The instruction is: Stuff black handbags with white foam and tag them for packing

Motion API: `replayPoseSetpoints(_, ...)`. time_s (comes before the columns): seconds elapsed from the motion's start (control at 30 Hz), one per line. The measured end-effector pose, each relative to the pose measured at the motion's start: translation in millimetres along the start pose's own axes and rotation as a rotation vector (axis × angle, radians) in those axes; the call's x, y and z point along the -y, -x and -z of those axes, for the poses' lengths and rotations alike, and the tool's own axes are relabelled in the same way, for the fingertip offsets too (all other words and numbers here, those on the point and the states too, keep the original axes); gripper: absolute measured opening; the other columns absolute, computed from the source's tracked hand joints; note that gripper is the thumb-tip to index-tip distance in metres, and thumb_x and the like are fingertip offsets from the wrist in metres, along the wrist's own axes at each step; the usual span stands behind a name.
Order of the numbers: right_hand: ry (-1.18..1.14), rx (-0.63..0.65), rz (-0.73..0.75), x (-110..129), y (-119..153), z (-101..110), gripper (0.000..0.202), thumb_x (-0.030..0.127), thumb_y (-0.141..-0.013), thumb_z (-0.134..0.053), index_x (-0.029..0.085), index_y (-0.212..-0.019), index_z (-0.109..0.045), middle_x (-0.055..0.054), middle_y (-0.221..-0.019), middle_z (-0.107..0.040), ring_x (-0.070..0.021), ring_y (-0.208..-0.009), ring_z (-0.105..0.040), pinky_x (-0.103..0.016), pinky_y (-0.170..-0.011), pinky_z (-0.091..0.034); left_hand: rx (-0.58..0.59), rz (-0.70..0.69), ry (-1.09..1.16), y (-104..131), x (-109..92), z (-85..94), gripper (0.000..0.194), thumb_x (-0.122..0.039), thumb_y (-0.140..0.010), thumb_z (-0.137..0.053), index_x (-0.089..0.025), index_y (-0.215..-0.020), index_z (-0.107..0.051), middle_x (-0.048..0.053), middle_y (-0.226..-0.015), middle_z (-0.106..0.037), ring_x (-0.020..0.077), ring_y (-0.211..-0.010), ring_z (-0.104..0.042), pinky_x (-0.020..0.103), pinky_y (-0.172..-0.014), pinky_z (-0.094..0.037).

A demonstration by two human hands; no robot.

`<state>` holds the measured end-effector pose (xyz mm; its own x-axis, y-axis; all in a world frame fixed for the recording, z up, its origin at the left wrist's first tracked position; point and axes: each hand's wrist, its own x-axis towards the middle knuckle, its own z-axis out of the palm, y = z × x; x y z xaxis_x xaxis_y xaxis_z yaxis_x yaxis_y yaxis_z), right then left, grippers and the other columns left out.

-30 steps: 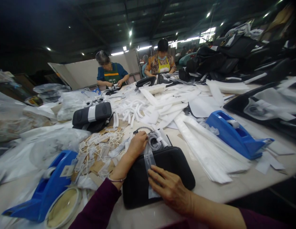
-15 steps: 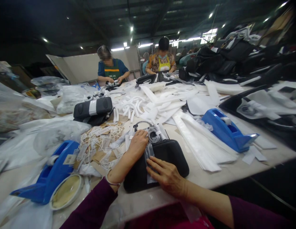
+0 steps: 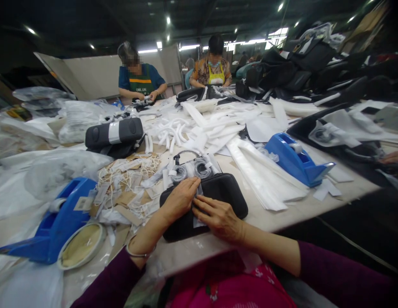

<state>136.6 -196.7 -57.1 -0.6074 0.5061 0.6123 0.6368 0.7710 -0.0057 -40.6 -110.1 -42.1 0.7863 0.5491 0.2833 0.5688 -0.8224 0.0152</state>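
Observation:
A black case (image 3: pixel 223 192) lies at the table's front edge, with two wrapped coils, a left coil (image 3: pixel 179 173) and a right coil (image 3: pixel 203 168), at its far side. A clear plastic strip (image 3: pixel 199 222) runs across the middle of the case. My left hand (image 3: pixel 182 197) rests on the case beside the strip, palm down, its fingertips at the strip's upper part. My right hand (image 3: pixel 220 217) lies over the strip with its fingers stretched and slightly apart, pressing near my left fingertips. Parts of the strip are hidden under both hands.
Blue tape dispensers stand at left (image 3: pixel 62 218) and right (image 3: pixel 295 158). A round bowl (image 3: pixel 101 237) sits by the left one. Tags with strings (image 3: pixel 128 182), a strapped black case (image 3: pixel 128 129) and white foam strips (image 3: pixel 259 175) lie around. Two people work across the table; another hand shows at far right.
The camera view has shifted, moving most things left and slightly up. My left hand has moved down the strip toward my right fingers, uncovering the left coil.

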Motion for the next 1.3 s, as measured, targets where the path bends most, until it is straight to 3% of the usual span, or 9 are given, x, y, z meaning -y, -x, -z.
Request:
replayPoseSetpoints(0.13, -0.021, 0.02, -0.012, 0.0, 1.1, 0.7, 0.031, 0.013, -0.092, -0.042, 0.012, -0.116, -0.062, -0.011, -0.125, -0.06, -0.0245, -0.119, -0.05, -0.036, -0.093, -0.051, 0.045, -0.038, -0.046, 0.6, -1.3, 4.3, 0.048, -0.011, -0.088, -0.042, -0.004, -0.136, -0.04, 0.02, -0.137, -0.049, 0.0261, -0.128, -0.045, 0.04, -0.109, -0.037)
replayPoseSetpoints(0.33, -0.053, 0.096, -0.036, 7.4, 5.4, 7.1, 0.031, 0.017, -0.092, -0.046, 0.013, -0.119, -0.059, -0.013, -0.115, -0.062, -0.0246, -0.108, -0.051, -0.038, -0.087, -0.052, -0.045, 0.001, -0.055, 3.7, -10.2, 9.4, 0.043, -0.017, -0.092, -0.043, -0.01, -0.135, -0.043, 0.017, -0.131, -0.051, 0.026, -0.124, -0.047, 0.042, -0.107, -0.039)
replayPoseSetpoints(0.53, -0.127, 0.121, -0.024, 10.8, 17.5, 22.6, 0.038, 0.022, -0.088, -0.056, 0.011, -0.124, -0.055, -0.015, -0.123, -0.058, -0.028, -0.121, -0.046, -0.045, -0.102, -0.045, -0.035, -0.035, -0.041, 15.2, -22.0, 13.5, 0.048, -0.03, -0.093, -0.046, -0.01, -0.136, -0.043, 0.017, -0.141, -0.045, 0.0267, -0.133, -0.039, 0.043, -0.112, -0.033)
replayPoseSetpoints(0.73, -0.173, 0.243, -0.123, 22.2, 79.1, 76.4, 0.062, 0.004, -0.08, -0.043, 0.012, -0.141, -0.04, -0.015, -0.136, -0.05, -0.0261, -0.133, -0.037, -0.05, -0.109, -0.037, -0.007, -0.006, -0.09, 18.9, -31.4, 19.9, 0.054, -0.038, -0.093, -0.046, -0.009, -0.139, -0.041, 0.017, -0.146, -0.04, 0.0271, -0.137, -0.034, 0.043, -0.114, -0.029)
replayPoseSetpoints(0.83, -0.081, 0.323, -0.136, 34.7, 117.9, 86.1, 0.07, 0.002, -0.076, -0.043, 0.014, -0.144, -0.035, -0.014, -0.148, -0.037, -0.0297, -0.14, -0.025, -0.056, -0.111, -0.031, -0.009, -0.003, -0.103, 19.3, -32.3, 18.4, 0.053, -0.037, -0.093, -0.044, -0.01, -0.139, -0.041, 0.016, -0.147, -0.04, 0.0259, -0.138, -0.034, 0.042, -0.114, -0.028)
replayPoseSetpoints(0.9, -0.018, 0.279, -0.127, 39.6, 133.1, 79.3, 0.065, 0.0, -0.079, -0.041, 0.017, -0.141, -0.04, -0.013, -0.149, -0.035, -0.0298, -0.14, -0.025, -0.056, -0.108, -0.035, -0.018, 0.007, -0.117, 20.0, -33.5, 16.2, 0.052, -0.036, -0.094, -0.043, -0.01, -0.139, -0.041, 0.016, -0.147, -0.04, 0.0253, -0.138, -0.033, 0.041, -0.114, -0.028)
replayPoseSetpoints(0.97, 0.014, 0.163, -0.127, 40.9, 135.4, 67.5, 0.054, 0.001, -0.084, -0.039, 0.017, -0.135, -0.048, -0.013, -0.143, -0.045, -0.0268, -0.137, -0.033, -0.051, -0.104, -0.043, -0.036, 0.022, -0.135, 20.9, -35.7, 14.0, 0.05, -0.034, -0.095, -0.041, -0.01, -0.139, -0.041, 0.016, -0.147, -0.039, 0.0249, -0.138, -0.033, 0.042, -0.113, -0.028)
replayPoseSetpoints(1.13, -0.037, -0.143, -0.104, 45.8, 103.0, 52.2, 0.027, 0.007, -0.09, -0.046, 0.012, -0.11, -0.063, -0.012, -0.106, -0.07, -0.021, -0.11, -0.059, -0.04, -0.09, -0.053, -0.085, 0.028, -0.177, 24.1, -42.1, 11.5, 0.049, -0.032, -0.095, -0.04, -0.01, -0.139, -0.041, 0.016, -0.148, -0.038, 0.0244, -0.139, -0.032, 0.041, -0.113, -0.028)
replayPoseSetpoints(1.3, -0.03, -0.166, -0.062, 70.3, 74.4, 55.1, 0.022, 0.009, -0.091, -0.046, 0.011, -0.1, -0.066, -0.011, -0.097, -0.072, -0.0212, -0.098, -0.065, -0.036, -0.082, -0.054, -0.093, 0.023, -0.202, 26.4, -43.3, 12.0, 0.052, -0.035, -0.095, -0.04, -0.009, -0.14, -0.04, 0.016, -0.149, -0.037, 0.0237, -0.14, -0.031, 0.04, -0.113, -0.027)
